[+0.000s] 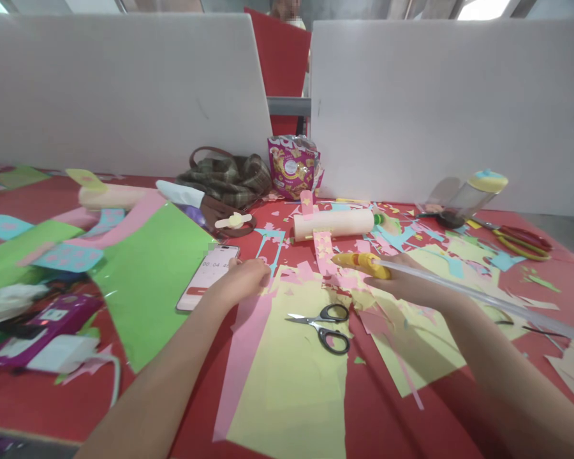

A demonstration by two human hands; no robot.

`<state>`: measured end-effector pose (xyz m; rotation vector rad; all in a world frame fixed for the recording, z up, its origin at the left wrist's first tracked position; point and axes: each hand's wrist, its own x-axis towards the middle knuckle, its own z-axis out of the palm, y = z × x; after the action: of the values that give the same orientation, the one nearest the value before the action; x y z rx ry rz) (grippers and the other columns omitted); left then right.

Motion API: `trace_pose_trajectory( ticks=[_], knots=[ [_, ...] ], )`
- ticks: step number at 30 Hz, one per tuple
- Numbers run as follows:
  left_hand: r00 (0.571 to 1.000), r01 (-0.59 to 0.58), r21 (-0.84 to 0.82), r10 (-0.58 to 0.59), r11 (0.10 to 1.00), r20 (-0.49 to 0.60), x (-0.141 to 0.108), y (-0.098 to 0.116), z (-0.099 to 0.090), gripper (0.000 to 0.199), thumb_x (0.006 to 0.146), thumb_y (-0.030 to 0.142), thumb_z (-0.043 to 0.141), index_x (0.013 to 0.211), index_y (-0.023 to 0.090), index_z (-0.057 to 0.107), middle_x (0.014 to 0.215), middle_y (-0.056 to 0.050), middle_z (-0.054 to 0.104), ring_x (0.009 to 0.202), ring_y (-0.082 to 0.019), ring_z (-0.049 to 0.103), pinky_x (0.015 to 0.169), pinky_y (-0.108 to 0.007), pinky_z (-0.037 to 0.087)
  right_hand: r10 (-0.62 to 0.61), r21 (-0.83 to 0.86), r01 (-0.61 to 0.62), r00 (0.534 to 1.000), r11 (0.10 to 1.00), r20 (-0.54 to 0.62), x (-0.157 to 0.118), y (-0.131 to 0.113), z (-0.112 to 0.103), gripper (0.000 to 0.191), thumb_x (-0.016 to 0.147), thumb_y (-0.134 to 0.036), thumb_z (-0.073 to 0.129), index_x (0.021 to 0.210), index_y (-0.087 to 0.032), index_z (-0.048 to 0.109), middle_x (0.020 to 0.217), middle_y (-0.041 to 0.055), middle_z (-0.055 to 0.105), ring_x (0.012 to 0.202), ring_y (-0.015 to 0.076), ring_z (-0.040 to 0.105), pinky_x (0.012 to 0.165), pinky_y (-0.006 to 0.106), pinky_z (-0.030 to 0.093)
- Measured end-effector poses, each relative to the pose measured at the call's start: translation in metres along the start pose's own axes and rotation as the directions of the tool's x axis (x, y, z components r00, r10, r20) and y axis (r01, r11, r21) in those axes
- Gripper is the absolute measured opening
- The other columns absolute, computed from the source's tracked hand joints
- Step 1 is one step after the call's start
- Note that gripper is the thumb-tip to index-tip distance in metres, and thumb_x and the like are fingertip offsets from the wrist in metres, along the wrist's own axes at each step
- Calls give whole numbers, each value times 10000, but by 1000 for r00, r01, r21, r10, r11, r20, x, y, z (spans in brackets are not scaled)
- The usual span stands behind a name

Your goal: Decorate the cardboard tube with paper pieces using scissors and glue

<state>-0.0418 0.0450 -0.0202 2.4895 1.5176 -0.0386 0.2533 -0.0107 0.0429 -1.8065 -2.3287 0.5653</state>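
My right hand [399, 277] is wrapped round a yellow hot glue gun [361, 261], and a long clear glue stick [463, 290] runs back from it over my forearm. The gun's tip points left, close to a pink paper strip with yellow stars [323, 247]. That strip hangs from a pale paper roll [339, 224] lying on its side. My left hand [249, 277], fingers curled in with nothing visible in them, rests beside a phone [205, 277] showing a timer. Between my arms, black-handled scissors [321, 324] lie slightly open on yellow paper [296, 389].
Paper scraps litter the red table [392, 421]. Green sheets [148, 280] and a purple power strip [52, 325] with a white plug lie left. Behind stand a snack bag [293, 167], a plaid bag [227, 175] and white panels [411, 108]. Red-handled pliers [523, 239] lie right.
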Motion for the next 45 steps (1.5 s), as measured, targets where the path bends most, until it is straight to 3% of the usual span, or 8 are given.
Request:
trace_pose_trajectory(
  ticks=[3, 8, 13, 17, 22, 30, 35, 45],
  knots=[
    [1000, 16, -1, -16, 1000, 1, 0, 1, -1, 189, 533, 38, 383, 548, 179, 509, 629, -8, 558, 547, -145, 480, 615, -313, 258, 10, -14, -10, 1000, 1000, 4, 0, 0, -1, 187, 737, -368, 447, 681, -213, 533, 578, -9, 519, 479, 138, 477, 442, 251, 358],
    [999, 25, -26, -24, 999, 36, -3, 7, -11, 149, 534, 55, 421, 541, 177, 506, 617, 1, 559, 554, -148, 484, 627, -300, 283, 8, -14, -8, 1000, 1000, 6, 1, 2, 1, 164, 726, -361, 463, 701, -220, 543, 586, -8, 520, 486, 142, 481, 437, 250, 354],
    [999, 5, -89, 0, 996, 52, -6, 11, -28, 63, 610, 162, 484, 579, 182, 535, 681, -11, 583, 662, -169, 520, 606, -259, 326, 16, -27, -16, 1000, 999, 5, 0, 1, -2, 174, 725, -362, 457, 643, -213, 496, 577, -10, 497, 492, 142, 484, 449, 250, 354],
    [999, -39, -154, 37, 987, -15, -2, 18, -33, 126, 693, 270, 466, 665, 185, 555, 777, -22, 580, 740, -164, 518, 617, -239, 360, 23, -96, -22, 1000, 995, 2, -3, -1, -6, 200, 729, -373, 437, 610, -214, 458, 555, -13, 478, 506, 149, 486, 460, 251, 348],
    [988, -74, -373, 17, 925, -154, 15, 38, -19, 167, 693, 313, 510, 622, 169, 556, 752, -16, 569, 735, -145, 516, 663, -242, 396, 80, -125, -83, 996, 989, -28, -5, -2, -12, 194, 720, -383, 438, 632, -213, 462, 518, -26, 469, 446, 131, 463, 425, 236, 319],
    [982, -12, -374, -59, 927, -177, 49, 64, 7, 147, 662, 280, 542, 614, 160, 613, 776, -47, 571, 780, -172, 512, 658, -259, 397, 75, -167, -80, 997, 983, -33, -8, -6, -17, 160, 726, -343, 442, 754, -211, 530, 519, -13, 486, 484, 152, 489, 441, 244, 319],
    [982, 35, -376, -101, 926, -158, 61, 75, 19, 202, 643, 338, 564, 616, 155, 646, 774, -58, 594, 752, -179, 520, 609, -253, 393, 26, -190, -34, 999, 981, -47, -9, -5, -18, 165, 739, -354, 433, 701, -207, 498, 539, 0, 483, 481, 144, 461, 446, 244, 323],
    [968, 121, -323, -183, 939, -172, 67, 82, 23, 155, 630, 299, 566, 637, 169, 650, 860, -47, 568, 791, -174, 507, 617, -254, 370, 0, -222, -14, 998, 975, -64, -9, -2, -18, 173, 744, -347, 433, 705, -196, 507, 552, 8, 518, 496, 145, 479, 436, 228, 318]
  ],
)
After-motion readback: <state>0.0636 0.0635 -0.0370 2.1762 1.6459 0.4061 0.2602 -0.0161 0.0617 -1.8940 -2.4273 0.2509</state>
